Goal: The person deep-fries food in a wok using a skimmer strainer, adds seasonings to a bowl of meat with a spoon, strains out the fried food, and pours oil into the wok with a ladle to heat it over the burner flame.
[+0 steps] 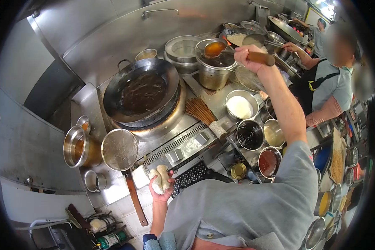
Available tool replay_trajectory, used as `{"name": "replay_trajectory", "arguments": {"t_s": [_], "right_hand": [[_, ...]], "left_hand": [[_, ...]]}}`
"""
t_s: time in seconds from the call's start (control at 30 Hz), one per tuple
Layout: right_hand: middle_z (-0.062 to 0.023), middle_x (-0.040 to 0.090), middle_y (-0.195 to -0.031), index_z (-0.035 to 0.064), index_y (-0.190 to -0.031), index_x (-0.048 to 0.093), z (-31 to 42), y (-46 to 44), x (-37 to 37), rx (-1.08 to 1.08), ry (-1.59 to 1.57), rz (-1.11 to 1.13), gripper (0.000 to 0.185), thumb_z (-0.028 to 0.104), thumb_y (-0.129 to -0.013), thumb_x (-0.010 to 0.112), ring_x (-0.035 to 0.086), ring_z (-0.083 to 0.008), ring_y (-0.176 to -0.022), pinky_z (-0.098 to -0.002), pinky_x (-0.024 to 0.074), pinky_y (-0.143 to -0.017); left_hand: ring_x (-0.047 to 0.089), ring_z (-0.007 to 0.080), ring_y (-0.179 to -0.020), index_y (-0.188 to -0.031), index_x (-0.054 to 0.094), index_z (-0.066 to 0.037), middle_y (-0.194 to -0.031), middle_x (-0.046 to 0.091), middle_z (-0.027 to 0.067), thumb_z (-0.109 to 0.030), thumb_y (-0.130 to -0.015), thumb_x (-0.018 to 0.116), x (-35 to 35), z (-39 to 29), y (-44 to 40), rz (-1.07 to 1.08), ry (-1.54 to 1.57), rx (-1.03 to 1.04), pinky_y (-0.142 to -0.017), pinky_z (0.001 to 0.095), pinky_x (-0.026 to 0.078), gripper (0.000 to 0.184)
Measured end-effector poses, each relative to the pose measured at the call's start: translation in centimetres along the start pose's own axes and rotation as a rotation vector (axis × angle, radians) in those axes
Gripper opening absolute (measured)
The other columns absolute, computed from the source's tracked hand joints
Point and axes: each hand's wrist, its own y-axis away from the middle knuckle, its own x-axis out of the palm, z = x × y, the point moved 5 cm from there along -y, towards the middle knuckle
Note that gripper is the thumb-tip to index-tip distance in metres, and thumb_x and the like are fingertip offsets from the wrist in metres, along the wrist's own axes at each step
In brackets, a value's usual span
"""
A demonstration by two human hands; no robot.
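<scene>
My right hand (248, 56) is closed around the wooden handle of a ladle (215, 49). The ladle's bowl holds amber liquid and is over the mouth of a tall metal pot (213, 78) with dark contents. Low in front of my body, my left hand (161, 191) grips a folded whitish cloth (159, 178). Close to that hand lies a round strainer (120, 149), its wooden handle reaching past the counter edge. A large black wok (108, 98) with dark liquid in it sits on the burner at left.
A bamboo brush (199, 111) lies right of the wok. Bowls of white (240, 107), dark (250, 134) and red (269, 161) contents stand on the right. Metal pots (81, 146) are at the left edge. A co-worker (329, 83) in an apron works at the far right.
</scene>
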Motion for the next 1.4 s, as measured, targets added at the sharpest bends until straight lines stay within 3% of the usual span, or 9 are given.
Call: {"name": "replay_trajectory", "arguments": {"t_s": [0.1,0.13,0.23,0.37,0.53,0.9,1.03,1.17,1.4], "right_hand": [[-0.0007,0.043,-0.062,0.0008,-0.083,0.042,0.0,1.1,-3.4,-0.059,0.268,-0.103,0.008,-0.001,-0.086,0.05,0.044,-0.0079,-0.047,-0.0157,0.0405,-0.041],[-0.0001,0.046,-0.057,0.005,-0.08,0.049,0.1,2.4,-3.8,-0.357,0.871,-0.172,0.007,0.002,-0.082,0.055,0.043,-0.008,-0.047,-0.0198,0.0371,-0.041],[-0.0014,0.047,-0.056,0.0038,-0.085,0.051,-0.6,3.2,-5.4,-0.328,1.278,-0.272,0.01,0.006,-0.08,0.059,0.043,-0.0105,-0.043,-0.025,0.0376,-0.039],[-0.0009,0.046,-0.058,-0.0004,-0.104,0.047,-1.3,1.9,-6.8,-0.464,1.212,-0.227,0.026,0.002,-0.081,0.058,0.044,-0.0099,-0.043,-0.0251,0.0368,-0.037],[0.0019,0.041,-0.07,0.0026,-0.088,0.044,-6.6,-2.8,-3.4,-0.264,0.226,0.213,0.008,0.006,-0.092,0.05,0.037,-0.0003,-0.048,-0.0145,0.0274,-0.036],[0.0007,0.044,-0.061,0.0009,-0.101,0.048,-22.2,-12.2,-0.1,-0.09,1.302,0.074,0.023,0.002,-0.081,0.059,0.045,-0.0069,-0.044,-0.0222,0.0355,-0.035],[0.0003,0.047,-0.06,0.0057,-0.082,0.046,-24.8,-11.0,0.7,0.21,0.755,0.127,0.014,0.004,-0.082,0.059,0.046,-0.0067,-0.046,-0.0191,0.0334,-0.037],[-0.0027,0.04,-0.067,0.0013,-0.081,0.033,-26.2,-11.8,1.4,0.567,-0.279,0.172,0.015,0.001,-0.088,0.046,0.045,-0.0067,-0.047,-0.0159,0.0414,-0.039],[-0.0051,0.037,-0.071,0.0007,-0.081,0.026,-22.9,-8.1,5.8,0.554,-0.669,0.152,0.018,0.003,-0.089,0.042,0.043,-0.01,-0.044,-0.0208,0.0461,-0.039]], "left_hand": [[0.054,0.0278,-0.084,-0.113,0.05,0.005,-0.113,0.05,0.0229,-0.029,-0.079,0.057,0.1,0.1,-0.3,-0.028,-0.016,0.007,-0.05,0.0324,0.055,0.048],[0.053,0.0273,-0.084,-0.112,0.05,0.006,-0.113,0.05,0.0233,-0.029,-0.079,0.057,0.2,0.1,-0.4,-0.032,-0.035,0.015,-0.05,0.0323,0.055,0.049],[0.053,0.0274,-0.084,-0.113,0.05,0.005,-0.113,0.05,0.024,-0.03,-0.079,0.057,0.2,0.2,-0.6,-0.044,-0.059,0.012,-0.05,0.0326,0.055,0.049],[0.053,0.0279,-0.083,-0.117,0.05,-0.001,-0.113,0.05,0.0242,-0.029,-0.079,0.056,1.0,0.4,-0.7,-0.033,-0.059,-0.012,-0.05,0.0328,0.055,0.048],[0.054,0.0277,-0.081,-0.122,0.044,-0.007,-0.111,0.051,0.0219,-0.028,-0.081,0.055,0.6,0.3,-0.3,-0.043,-0.11,-0.012,-0.048,0.0337,0.056,0.047],[0.056,0.0292,-0.092,-0.129,0.037,0.001,-0.121,0.048,0.0212,-0.027,-0.083,0.054,0.8,-0.3,2.5,-0.005,-0.105,0.101,-0.051,0.0341,0.058,0.056],[0.056,0.0328,-0.103,-0.133,0.033,0.002,-0.129,0.045,0.0195,-0.026,-0.084,0.05,1.4,-0.3,4.0,0.012,-0.055,0.119,-0.051,0.0345,0.059,0.058],[0.056,0.0334,-0.103,-0.133,0.032,0.002,-0.129,0.045,0.0192,-0.024,-0.085,0.051,0.7,-0.5,4.2,0.028,-0.066,0.104,-0.053,0.0357,0.059,0.058],[0.055,0.0258,-0.088,-0.131,0.028,0.008,-0.107,0.05,0.0176,-0.026,-0.083,0.053,0.2,-0.3,2.4,0.036,-0.042,0.034,-0.055,0.0364,0.059,0.063]]}}
